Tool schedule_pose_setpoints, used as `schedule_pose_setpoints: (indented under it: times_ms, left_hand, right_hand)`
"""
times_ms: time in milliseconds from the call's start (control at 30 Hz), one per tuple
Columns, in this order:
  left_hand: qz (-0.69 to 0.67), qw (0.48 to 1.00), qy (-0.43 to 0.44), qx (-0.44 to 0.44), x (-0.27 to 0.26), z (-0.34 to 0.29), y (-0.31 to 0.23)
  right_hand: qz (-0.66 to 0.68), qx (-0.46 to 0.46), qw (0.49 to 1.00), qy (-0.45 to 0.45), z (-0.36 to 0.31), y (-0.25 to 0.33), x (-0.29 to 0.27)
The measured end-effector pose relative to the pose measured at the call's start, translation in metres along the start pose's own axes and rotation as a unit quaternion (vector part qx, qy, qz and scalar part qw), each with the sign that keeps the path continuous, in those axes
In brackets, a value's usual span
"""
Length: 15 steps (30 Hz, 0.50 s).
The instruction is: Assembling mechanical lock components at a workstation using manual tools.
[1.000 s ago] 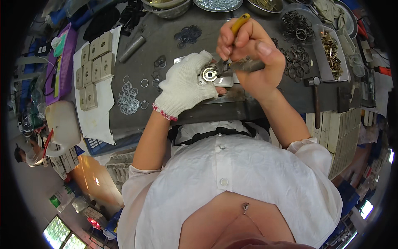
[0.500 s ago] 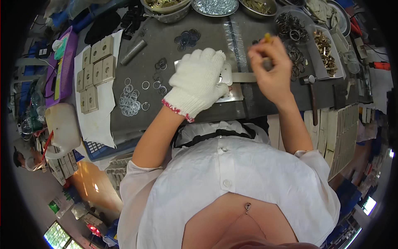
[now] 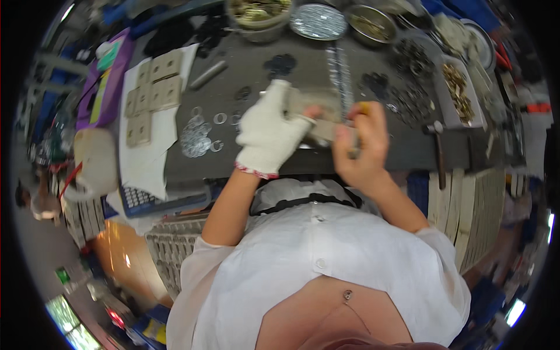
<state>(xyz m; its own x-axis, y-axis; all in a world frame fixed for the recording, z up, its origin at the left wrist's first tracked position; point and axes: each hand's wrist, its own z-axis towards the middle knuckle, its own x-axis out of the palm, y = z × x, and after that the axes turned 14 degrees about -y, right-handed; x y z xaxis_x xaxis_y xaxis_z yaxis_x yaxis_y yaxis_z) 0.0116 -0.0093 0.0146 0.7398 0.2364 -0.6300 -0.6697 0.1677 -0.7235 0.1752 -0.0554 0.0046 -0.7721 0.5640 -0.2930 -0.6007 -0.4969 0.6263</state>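
My left hand (image 3: 263,135) wears a white knitted glove with a red-edged cuff. It grips the left side of a flat, rectangular pale metal piece (image 3: 324,100), with a bare fingertip on its near side. The piece is blurred, so its details are lost. At its right, my bare right hand (image 3: 363,153) is closed, with a small yellow brass-coloured part (image 3: 365,108) at the fingertips. A dark round thing shows within that palm, too smeared to name. Left of my glove lie thin metal rings (image 3: 196,137), silvery and loosely heaped.
Square metal plates (image 3: 166,92) lie on white paper at the left, near a metal rod (image 3: 208,74). Bowls of small parts (image 3: 318,22) stand at the back. Dark rings (image 3: 411,105), a white box of brass parts (image 3: 459,93) and a hammer (image 3: 436,146) are at the right.
My right hand has come left and nearer, up to the metal piece. My left hand has turned, its fingers now around the piece's left side instead of flat over it. The view has shifted.
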Motion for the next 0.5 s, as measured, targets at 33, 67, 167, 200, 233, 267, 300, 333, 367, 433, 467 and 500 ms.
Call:
schedule_pose_setpoints:
  times_ms: [33,67,167,200,233,267,300,333,367,433,467,500]
  left_hand:
    - [-0.031,0.996,0.012,0.079,-0.003,-0.002,-0.003]
    - [-0.034,0.976,0.032,0.212,-0.010,-0.004,-0.004]
    - [-0.081,0.950,0.028,0.299,-0.022,-0.012,-0.014]
    - [-0.069,0.941,0.084,0.320,-0.027,-0.021,-0.019]
    - [-0.084,0.939,0.092,0.320,-0.025,-0.033,-0.022]
    - [-0.099,0.937,0.100,0.320,-0.023,-0.041,-0.022]
    - [-0.090,0.941,0.088,0.314,-0.020,-0.043,-0.020]
    - [-0.074,0.964,0.068,0.248,-0.017,-0.036,-0.014]
    - [-0.059,0.981,0.046,0.181,-0.017,-0.030,-0.007]
    - [-0.081,0.982,0.009,0.169,-0.020,-0.029,0.009]
    - [-0.106,0.981,-0.024,0.161,-0.023,-0.027,0.015]
    - [-0.100,0.982,0.006,0.159,-0.030,-0.023,0.019]
  right_hand:
    - [-0.014,-0.013,1.000,-0.005,0.005,-0.008,-0.007]
    - [0.027,0.132,0.991,-0.015,0.013,-0.012,-0.013]
    - [0.103,0.038,0.991,-0.075,0.006,-0.015,-0.024]
    - [0.183,0.154,0.969,-0.066,0.004,-0.016,-0.027]
    - [0.182,0.205,0.962,-0.003,0.010,-0.027,-0.028]
    - [0.178,0.254,0.949,0.062,0.016,-0.037,-0.026]
    - [0.188,0.248,0.947,0.074,0.013,-0.040,-0.025]
    - [0.163,0.223,0.960,0.037,0.007,-0.044,-0.019]
    - [0.138,0.199,0.970,0.000,0.007,-0.045,-0.011]
    - [0.151,0.219,0.964,-0.016,0.009,-0.038,-0.002]
    - [0.159,0.242,0.956,-0.037,0.012,-0.033,0.002]
    - [0.139,0.182,0.973,-0.020,0.020,-0.026,0.007]
